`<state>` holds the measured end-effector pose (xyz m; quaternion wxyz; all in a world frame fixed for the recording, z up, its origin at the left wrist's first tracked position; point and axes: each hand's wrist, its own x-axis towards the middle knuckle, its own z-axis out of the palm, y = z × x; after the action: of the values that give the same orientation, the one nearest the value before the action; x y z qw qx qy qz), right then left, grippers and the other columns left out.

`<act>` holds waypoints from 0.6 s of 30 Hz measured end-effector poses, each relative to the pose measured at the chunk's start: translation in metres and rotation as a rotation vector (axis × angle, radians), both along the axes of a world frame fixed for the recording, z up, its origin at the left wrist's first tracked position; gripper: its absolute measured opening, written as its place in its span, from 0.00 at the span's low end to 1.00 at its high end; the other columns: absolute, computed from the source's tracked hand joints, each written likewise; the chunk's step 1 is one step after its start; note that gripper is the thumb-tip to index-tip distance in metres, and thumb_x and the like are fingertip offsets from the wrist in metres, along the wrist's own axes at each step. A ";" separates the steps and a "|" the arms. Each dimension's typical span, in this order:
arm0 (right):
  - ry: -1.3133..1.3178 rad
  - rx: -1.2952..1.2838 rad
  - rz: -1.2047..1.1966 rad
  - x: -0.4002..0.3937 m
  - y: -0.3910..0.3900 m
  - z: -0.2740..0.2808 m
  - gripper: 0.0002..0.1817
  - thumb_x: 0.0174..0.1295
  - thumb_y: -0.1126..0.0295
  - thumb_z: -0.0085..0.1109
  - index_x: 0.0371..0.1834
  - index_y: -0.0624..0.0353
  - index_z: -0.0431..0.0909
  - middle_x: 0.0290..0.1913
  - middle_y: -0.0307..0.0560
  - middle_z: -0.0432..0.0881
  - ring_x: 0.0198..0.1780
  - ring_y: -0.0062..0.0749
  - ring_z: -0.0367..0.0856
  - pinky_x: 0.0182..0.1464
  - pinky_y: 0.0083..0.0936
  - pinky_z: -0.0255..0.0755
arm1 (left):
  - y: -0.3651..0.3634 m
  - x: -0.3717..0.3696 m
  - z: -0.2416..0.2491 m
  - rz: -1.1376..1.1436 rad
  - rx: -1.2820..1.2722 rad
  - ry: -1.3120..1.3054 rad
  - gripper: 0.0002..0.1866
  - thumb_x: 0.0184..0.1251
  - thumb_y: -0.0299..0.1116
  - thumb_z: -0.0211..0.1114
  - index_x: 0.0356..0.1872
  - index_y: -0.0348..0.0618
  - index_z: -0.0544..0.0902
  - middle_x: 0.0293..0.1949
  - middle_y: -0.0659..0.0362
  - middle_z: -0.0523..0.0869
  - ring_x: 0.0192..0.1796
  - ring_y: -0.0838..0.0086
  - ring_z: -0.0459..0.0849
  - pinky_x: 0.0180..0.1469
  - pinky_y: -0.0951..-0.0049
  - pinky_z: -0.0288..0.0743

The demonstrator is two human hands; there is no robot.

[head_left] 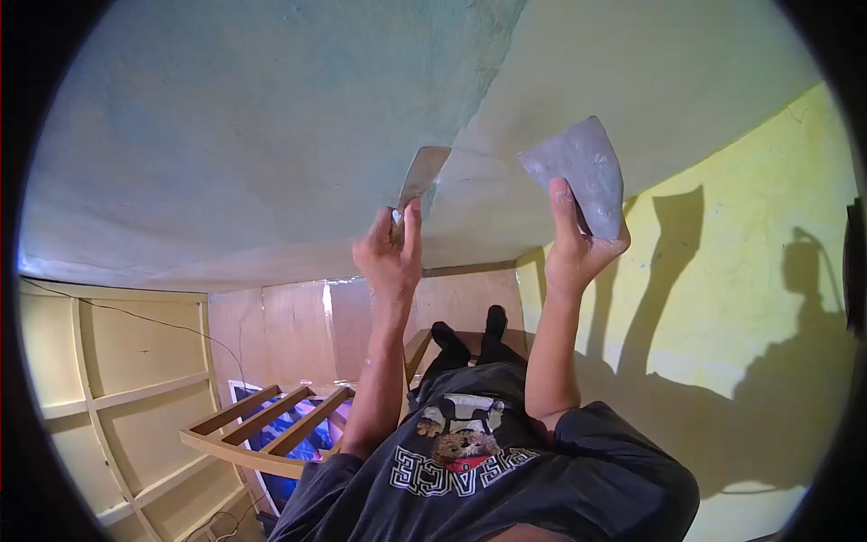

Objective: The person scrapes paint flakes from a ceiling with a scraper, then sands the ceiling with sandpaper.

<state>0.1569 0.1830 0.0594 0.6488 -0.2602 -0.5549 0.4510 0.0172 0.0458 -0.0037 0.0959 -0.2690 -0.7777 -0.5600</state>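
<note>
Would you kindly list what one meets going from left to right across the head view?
Wooden frame → left hand → putty knife → right hand → plaster board → yellow wall.

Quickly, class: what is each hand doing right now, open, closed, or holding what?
Left hand: closed on a narrow metal putty knife held to the ceiling.
Right hand: closed on a wide grey metal trowel blade.

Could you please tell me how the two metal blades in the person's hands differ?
The left blade is narrow and shows mostly edge-on; the right blade is broad, trapezoid, with its flat grey face showing. The left hand pinches its blade between the fingers; the right hand grips its blade from below, thumb along it. Both are raised to the ceiling.
</note>
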 end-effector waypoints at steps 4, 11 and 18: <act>0.013 -0.011 -0.010 0.003 0.004 0.001 0.11 0.60 0.75 0.77 0.41 0.70 0.87 0.40 0.42 0.89 0.41 0.22 0.82 0.49 0.26 0.76 | 0.002 0.005 -0.001 0.008 0.022 -0.061 0.16 0.73 0.35 0.71 0.27 0.35 0.82 0.16 0.56 0.69 0.22 0.84 0.62 0.23 0.74 0.59; -0.003 -0.034 -0.010 0.005 0.002 0.003 0.12 0.59 0.75 0.78 0.41 0.70 0.87 0.40 0.43 0.89 0.41 0.23 0.82 0.49 0.26 0.75 | 0.009 0.012 -0.005 0.022 0.002 -0.092 0.17 0.74 0.35 0.70 0.28 0.32 0.81 0.16 0.58 0.66 0.24 0.86 0.61 0.23 0.76 0.56; 0.000 -0.032 -0.016 0.011 0.003 0.004 0.11 0.59 0.76 0.77 0.41 0.70 0.87 0.41 0.43 0.89 0.42 0.24 0.82 0.51 0.26 0.76 | 0.013 0.016 -0.011 -0.001 0.064 -0.177 0.17 0.75 0.35 0.69 0.28 0.32 0.81 0.18 0.61 0.65 0.25 0.86 0.61 0.24 0.76 0.55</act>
<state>0.1675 0.1858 0.0629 0.6481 -0.2747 -0.5456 0.4548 0.0332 0.0589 -0.0148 0.0349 -0.2158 -0.7647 -0.6062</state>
